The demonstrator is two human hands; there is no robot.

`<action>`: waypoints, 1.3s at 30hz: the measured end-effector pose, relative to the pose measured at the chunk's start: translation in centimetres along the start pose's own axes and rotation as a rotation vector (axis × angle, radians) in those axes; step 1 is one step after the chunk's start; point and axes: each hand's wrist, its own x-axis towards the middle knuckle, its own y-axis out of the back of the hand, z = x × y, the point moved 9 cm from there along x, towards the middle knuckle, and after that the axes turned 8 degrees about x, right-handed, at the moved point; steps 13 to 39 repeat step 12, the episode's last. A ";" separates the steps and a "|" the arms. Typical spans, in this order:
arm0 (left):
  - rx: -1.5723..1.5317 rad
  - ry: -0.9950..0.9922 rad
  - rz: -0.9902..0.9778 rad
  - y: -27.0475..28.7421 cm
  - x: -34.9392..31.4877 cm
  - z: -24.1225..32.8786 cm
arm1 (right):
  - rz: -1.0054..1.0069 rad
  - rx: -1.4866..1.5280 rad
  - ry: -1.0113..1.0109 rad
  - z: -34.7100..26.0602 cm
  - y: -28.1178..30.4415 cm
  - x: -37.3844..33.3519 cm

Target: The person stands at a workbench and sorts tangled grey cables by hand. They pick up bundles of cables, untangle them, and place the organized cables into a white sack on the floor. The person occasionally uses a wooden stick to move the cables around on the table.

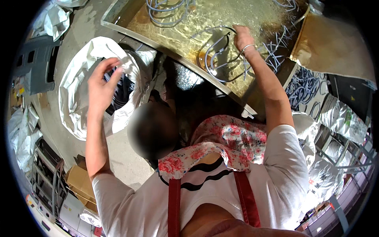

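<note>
Over the water tank (185, 61) my right hand (242, 38) is closed on a tube, dark near the fingers and grey along its loop. The loop of tubing (208, 63) hangs down into the shallow, rippling water by the near wall. My left hand (103, 85) is raised above the mouth of a white sack (73, 93), thumb and fingers apart, with nothing visible between them. Dark bundled pieces (122, 93) lie inside the sack, partly hidden by that hand.
Another grey coil (167, 17) sits in the tank's far left. Short grey pieces (276, 49) gather along its right side. Further right are a brown sheet (335, 47) and a container of grey loops (304, 89). Cardboard boxes (81, 185) stand lower left; a blurred dark round shape (153, 130) is near me.
</note>
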 end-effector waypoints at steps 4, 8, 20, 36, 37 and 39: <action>-0.124 -0.070 -0.089 -5.6 3.5 5.0 | -0.465 -0.472 0.350 -9.2 -4.4 0.3; -0.525 0.101 -0.356 -14.6 8.2 4.8 | -0.990 -0.589 0.071 -3.5 -10.1 1.9; -0.295 0.065 -0.326 -17.2 14.0 2.2 | -1.074 -0.529 0.122 -1.6 -9.1 1.9; -0.295 0.065 -0.326 -17.2 14.0 2.2 | -1.074 -0.529 0.122 -1.6 -9.1 1.9; -0.295 0.065 -0.326 -17.2 14.0 2.2 | -1.074 -0.529 0.122 -1.6 -9.1 1.9; -0.295 0.065 -0.326 -17.2 14.0 2.2 | -1.074 -0.529 0.122 -1.6 -9.1 1.9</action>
